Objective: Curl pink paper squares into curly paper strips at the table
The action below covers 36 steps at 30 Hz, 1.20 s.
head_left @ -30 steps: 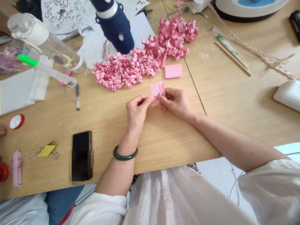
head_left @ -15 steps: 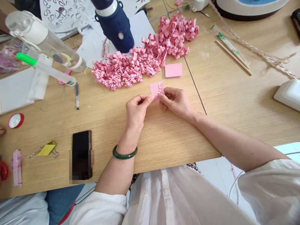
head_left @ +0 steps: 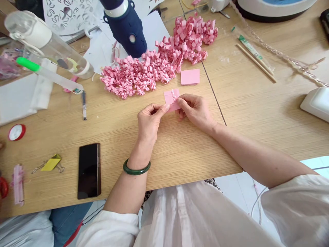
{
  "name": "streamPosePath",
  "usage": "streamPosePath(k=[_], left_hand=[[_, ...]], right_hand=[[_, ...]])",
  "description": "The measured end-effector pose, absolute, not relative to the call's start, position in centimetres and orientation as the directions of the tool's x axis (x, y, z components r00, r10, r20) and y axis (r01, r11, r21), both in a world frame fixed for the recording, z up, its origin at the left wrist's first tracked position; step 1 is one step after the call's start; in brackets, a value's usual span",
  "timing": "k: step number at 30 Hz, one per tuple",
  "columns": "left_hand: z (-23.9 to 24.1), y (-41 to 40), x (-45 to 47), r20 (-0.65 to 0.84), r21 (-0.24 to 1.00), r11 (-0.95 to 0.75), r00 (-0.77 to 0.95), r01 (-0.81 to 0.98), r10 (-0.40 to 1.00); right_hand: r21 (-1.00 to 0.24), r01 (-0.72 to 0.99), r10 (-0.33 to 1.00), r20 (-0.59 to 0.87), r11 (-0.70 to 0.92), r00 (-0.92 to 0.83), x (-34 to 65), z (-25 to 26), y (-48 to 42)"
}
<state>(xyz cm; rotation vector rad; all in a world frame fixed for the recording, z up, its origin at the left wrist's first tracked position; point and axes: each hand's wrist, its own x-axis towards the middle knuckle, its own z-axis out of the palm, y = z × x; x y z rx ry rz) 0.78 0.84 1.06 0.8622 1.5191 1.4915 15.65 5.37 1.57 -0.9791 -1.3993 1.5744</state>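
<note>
A small pink paper piece (head_left: 168,97) is held up between my two hands over the table. Down its right part runs a row of tiny pale bead-like bits (head_left: 173,94), too small to make out clearly. My left hand (head_left: 149,120) pinches the paper's lower left edge between thumb and finger. My right hand (head_left: 195,108) is closed at the right side, its thumb tip on the paper beside the row; its other fingers are partly hidden behind. Just beyond lies a small stack of pink paper rectangles (head_left: 190,77), with a long heap of pink paper curls (head_left: 140,73) behind.
A dark blue bottle (head_left: 127,31) stands behind the curls. A clear bottle (head_left: 59,48) and a green-capped tube (head_left: 51,75) lie left. Nearer are a phone (head_left: 88,171) and a yellow binder clip (head_left: 52,162). Wooden chopsticks (head_left: 255,62) lie right. Another person sits at left.
My right thumb has shifted slightly up and to the right along the paper. The pale row now leans more to the left at its top. My left hand stays nearly still.
</note>
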Motion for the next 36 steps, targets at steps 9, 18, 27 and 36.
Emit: streamPosePath(k=[9,18,27,36], left_hand=[[1.04,0.83,0.81,-0.101,0.994,0.070,-0.440,-0.087,0.892],[1.10,0.86,0.86,-0.094,0.995,0.066,-0.450,-0.078,0.888],[1.20,0.93,0.84,-0.112,0.993,0.082,-0.443,-0.086,0.889],[0.89,0.94,0.67,-0.057,0.997,0.031,-0.442,-0.065,0.895]], right_hand=[[-0.997,-0.054,0.924,-0.036,-0.061,-0.381,15.63,1.32,5.39],[-0.998,-0.050,0.913,-0.006,-0.029,-0.407,15.74,1.18,5.38],[-0.999,-0.045,0.914,-0.008,-0.028,-0.405,15.61,1.03,5.40],[-0.996,-0.067,0.902,-0.017,-0.052,-0.432,15.65,1.02,5.40]])
